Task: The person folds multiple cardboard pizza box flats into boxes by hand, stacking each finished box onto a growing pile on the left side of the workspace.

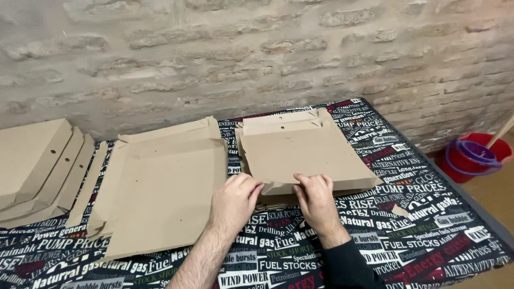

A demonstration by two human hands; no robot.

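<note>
1. Hands: left hand [234,200] and right hand [317,199] both pinch the near edge of the folded cardboard box [302,152], fingers narrow on its flap.
2. Box lies at 12 o'clock from the hands, on the printed tablecloth [428,225].
3. Flat cardboard sheet [166,192] at 9 o'clock.
4. Judgement: press the fold evenly, thumbs on the crease.

A table [428,235] stands against a rough brick wall [257,53], covered by a black cloth [417,214] printed all over with white, red and green lettering. At its far left end sits a stack of folded brown cardboard boxes [37,166], each with small round holes in the side. On the floor to the right is a red bucket [474,155] with a wooden handle [502,131] leaning out of it.
</note>
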